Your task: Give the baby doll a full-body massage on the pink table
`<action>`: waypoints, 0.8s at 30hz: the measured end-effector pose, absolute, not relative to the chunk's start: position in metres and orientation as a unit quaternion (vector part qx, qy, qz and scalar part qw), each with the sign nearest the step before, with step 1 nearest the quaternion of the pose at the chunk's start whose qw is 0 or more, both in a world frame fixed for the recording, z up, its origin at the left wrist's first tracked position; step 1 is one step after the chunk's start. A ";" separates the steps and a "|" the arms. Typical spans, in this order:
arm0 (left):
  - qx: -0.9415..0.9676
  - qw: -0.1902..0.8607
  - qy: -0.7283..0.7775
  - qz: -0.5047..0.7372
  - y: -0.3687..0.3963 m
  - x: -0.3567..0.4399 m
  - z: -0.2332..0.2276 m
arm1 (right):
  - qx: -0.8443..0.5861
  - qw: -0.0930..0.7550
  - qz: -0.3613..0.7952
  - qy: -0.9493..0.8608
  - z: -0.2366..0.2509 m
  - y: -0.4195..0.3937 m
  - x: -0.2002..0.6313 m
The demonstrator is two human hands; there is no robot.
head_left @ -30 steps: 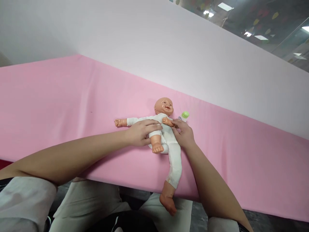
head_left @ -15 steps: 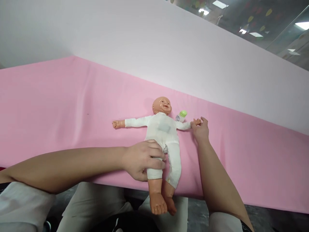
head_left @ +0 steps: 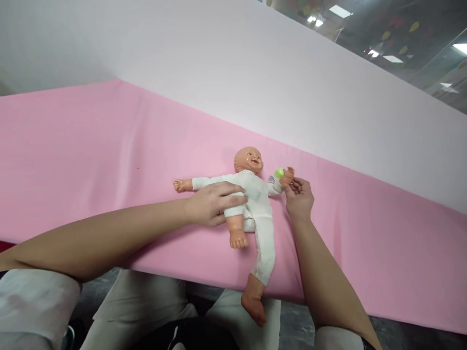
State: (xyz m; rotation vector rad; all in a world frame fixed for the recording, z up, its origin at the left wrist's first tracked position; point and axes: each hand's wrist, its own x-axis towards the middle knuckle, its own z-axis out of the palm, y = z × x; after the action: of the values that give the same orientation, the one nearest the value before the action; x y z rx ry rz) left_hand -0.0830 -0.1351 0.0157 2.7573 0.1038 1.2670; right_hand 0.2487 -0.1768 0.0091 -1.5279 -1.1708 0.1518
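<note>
The left hand (head_left: 211, 204) clasps the doll (head_left: 255, 199) at its raised thigh, bending it; the right hand (head_left: 299, 197) pinches the doll's wrist, steadying.

doll (head_left: 255, 199) on table (head_left: 91, 146), bottle (head_left: 276, 176) rt of head

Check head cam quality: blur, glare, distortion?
Head view: sharp on the doll and both hands, left hand, right hand; soft even light with faint shadows on the pink cloth; ceiling lights reflect in the glass top right; horizon tilted, wide-angle stretch at the edges.
</note>
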 end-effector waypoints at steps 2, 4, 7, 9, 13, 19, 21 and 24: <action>0.910 0.074 0.062 0.404 -0.125 -0.082 0.010 | -0.631 0.528 0.065 -0.564 0.009 -0.179 0.228; 0.914 0.096 0.087 0.384 -0.119 -0.081 0.006 | -0.606 0.452 0.039 -0.654 0.008 -0.180 0.212; 0.917 0.107 0.105 0.370 -0.117 -0.080 0.005 | -0.569 0.374 -0.012 -0.732 0.009 -0.179 0.202; 0.916 0.103 0.101 0.375 -0.117 -0.080 0.005 | -0.575 0.369 -0.014 -0.731 0.010 -0.178 0.203; 0.911 0.095 0.060 0.397 -0.125 -0.082 0.011 | -0.625 0.406 0.032 -0.666 0.011 -0.178 0.215; 0.923 0.118 -0.048 0.363 -0.158 -0.082 0.025 | -0.661 0.528 0.065 -0.529 0.014 -0.177 0.249; 0.926 0.131 -0.079 0.344 -0.172 -0.081 0.028 | -0.695 0.537 0.063 -0.474 0.015 -0.177 0.265; 0.932 0.133 -0.109 0.320 -0.186 -0.077 0.028 | -0.753 0.513 0.071 -0.405 0.011 -0.173 0.289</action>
State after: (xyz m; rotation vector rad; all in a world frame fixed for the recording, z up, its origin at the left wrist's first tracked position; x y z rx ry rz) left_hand -0.0774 -0.1864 0.0280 2.7028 -0.3153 0.9283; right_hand 0.2893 -0.1731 0.0107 -1.8119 -0.9743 0.1702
